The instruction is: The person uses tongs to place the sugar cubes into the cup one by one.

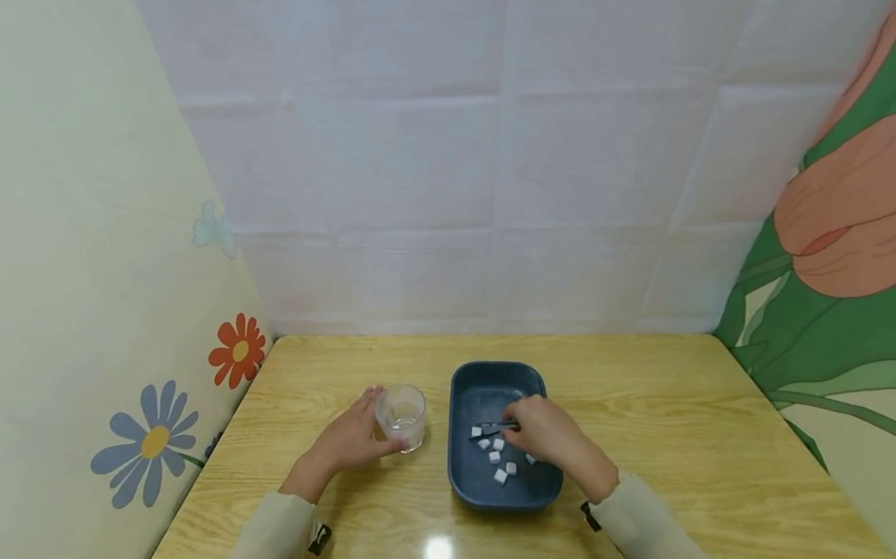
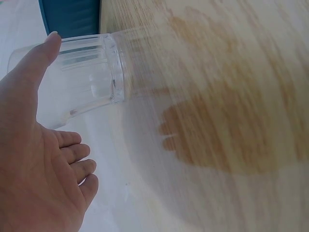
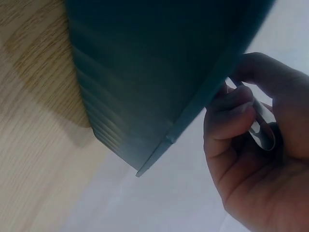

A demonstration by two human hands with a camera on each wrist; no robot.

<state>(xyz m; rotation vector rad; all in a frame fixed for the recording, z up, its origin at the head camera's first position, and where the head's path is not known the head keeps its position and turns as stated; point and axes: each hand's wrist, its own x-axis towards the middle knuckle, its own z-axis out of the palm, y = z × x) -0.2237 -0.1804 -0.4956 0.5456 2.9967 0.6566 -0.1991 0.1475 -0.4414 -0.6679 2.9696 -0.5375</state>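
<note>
My left hand (image 1: 353,434) holds a clear glass (image 1: 403,415) standing on the table, its thumb on the near side and fingers round the far side. In the left wrist view a small white cube (image 2: 99,86) shows inside the glass near its base. To the right of it is a dark blue rectangular tray (image 1: 465,491). Over the tray my right hand (image 1: 543,430) grips small metal tongs (image 1: 492,428), whose tips are at one white cube (image 1: 476,432). Several more white cubes (image 1: 495,457) lie on the tray's floor. In the right wrist view the tray's wall (image 3: 130,106) hides the tong tips.
The wooden table (image 1: 649,421) carries the tray and glass. A white cloth (image 1: 444,188) hangs behind it, with a flower-printed panel (image 1: 155,442) at the left and a leafy printed panel (image 1: 855,312) at the right.
</note>
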